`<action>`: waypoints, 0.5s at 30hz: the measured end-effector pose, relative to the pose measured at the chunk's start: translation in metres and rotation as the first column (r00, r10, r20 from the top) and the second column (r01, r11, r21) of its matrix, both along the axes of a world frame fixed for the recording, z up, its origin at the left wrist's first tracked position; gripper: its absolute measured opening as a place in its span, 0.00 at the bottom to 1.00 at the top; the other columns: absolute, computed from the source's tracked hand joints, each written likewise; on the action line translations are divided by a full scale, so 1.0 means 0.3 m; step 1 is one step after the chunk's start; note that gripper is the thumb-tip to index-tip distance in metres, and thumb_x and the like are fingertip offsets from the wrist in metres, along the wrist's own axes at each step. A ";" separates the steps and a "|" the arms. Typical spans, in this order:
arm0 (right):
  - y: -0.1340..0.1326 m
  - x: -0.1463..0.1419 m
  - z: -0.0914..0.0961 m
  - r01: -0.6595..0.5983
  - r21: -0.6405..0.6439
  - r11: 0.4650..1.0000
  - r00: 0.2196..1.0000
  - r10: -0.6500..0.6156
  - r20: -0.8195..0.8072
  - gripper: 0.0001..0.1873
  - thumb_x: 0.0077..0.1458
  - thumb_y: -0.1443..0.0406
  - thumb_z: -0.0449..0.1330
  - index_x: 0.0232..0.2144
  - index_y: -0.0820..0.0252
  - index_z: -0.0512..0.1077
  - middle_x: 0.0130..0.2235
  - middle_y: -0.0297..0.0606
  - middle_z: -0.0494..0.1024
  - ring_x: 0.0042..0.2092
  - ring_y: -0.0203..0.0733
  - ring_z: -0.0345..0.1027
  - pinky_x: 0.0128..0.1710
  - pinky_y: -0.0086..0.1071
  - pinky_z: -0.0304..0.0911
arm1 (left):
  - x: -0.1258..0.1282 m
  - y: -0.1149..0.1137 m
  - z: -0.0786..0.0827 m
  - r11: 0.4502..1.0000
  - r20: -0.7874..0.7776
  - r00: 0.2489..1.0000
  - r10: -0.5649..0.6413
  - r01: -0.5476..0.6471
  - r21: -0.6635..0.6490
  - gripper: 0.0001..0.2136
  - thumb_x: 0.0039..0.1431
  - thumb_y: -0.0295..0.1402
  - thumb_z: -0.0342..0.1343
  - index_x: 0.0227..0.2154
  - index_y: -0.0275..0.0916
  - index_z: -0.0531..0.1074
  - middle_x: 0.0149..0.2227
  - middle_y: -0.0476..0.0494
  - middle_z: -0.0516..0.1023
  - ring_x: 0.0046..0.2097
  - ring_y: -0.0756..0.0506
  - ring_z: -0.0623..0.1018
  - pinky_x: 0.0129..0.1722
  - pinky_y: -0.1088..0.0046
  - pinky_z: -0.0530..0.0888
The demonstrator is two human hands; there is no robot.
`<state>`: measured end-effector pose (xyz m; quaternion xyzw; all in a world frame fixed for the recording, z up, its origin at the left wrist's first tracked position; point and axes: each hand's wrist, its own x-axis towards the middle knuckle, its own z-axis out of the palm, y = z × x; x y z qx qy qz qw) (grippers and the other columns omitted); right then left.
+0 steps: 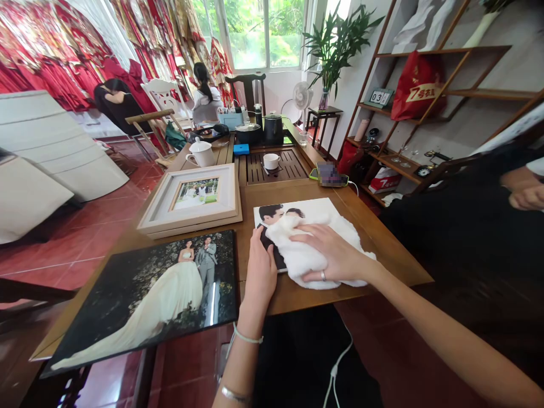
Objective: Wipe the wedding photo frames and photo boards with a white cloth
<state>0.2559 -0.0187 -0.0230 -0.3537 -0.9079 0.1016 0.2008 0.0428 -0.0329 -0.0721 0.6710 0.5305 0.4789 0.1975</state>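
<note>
A white-backed photo panel (312,205) of a couple lies on the wooden table, largely covered by a fluffy white cloth (340,231). My right hand (325,249), a ring on one finger, presses down on the cloth with bent fingers and holds it against the panel. Along the panel's left edge, my left hand (261,266) grips and steadies it. To the left lies a large glossy wedding photo (170,294) with a dark background, its lower end sticking out past the table edge. Behind that sits a thick pale picture frame (153,218) with a smaller photo inside.
A lidded white mug (201,154), a slatted tea tray (255,174) with a small white cup (271,161), and a phone (329,175) on a cable stand farther back on the table (382,263). A person (205,96) sits beyond; another person's hand (527,190) shows at right.
</note>
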 end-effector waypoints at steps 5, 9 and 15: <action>-0.027 0.050 -0.003 0.109 -0.020 0.994 0.994 -0.109 -0.005 0.39 0.47 0.52 0.68 0.59 0.54 0.65 0.61 0.49 0.68 0.62 0.60 0.60 0.59 0.55 0.57 | 0.000 0.003 -0.005 1.000 -0.012 1.000 0.016 -0.015 0.007 0.20 0.67 0.28 0.43 0.61 0.35 0.56 0.62 0.28 0.64 0.66 0.38 0.64 0.65 0.51 0.62; 0.080 0.053 0.011 0.208 -0.061 0.976 0.978 -0.208 0.011 0.39 0.46 0.53 0.68 0.59 0.56 0.65 0.59 0.48 0.71 0.61 0.60 0.62 0.58 0.55 0.57 | 0.002 0.000 0.001 1.000 -0.038 0.999 0.025 -0.026 -0.013 0.20 0.67 0.29 0.42 0.61 0.33 0.55 0.62 0.27 0.63 0.66 0.38 0.64 0.65 0.51 0.62; 0.311 -0.059 0.035 0.218 -0.060 0.974 0.976 -0.218 0.002 0.42 0.44 0.55 0.69 0.60 0.59 0.65 0.61 0.48 0.69 0.61 0.59 0.63 0.58 0.51 0.58 | 0.001 -0.001 0.004 1.000 -0.038 0.999 0.024 -0.025 -0.019 0.20 0.67 0.28 0.42 0.61 0.34 0.55 0.62 0.27 0.64 0.65 0.38 0.65 0.64 0.51 0.63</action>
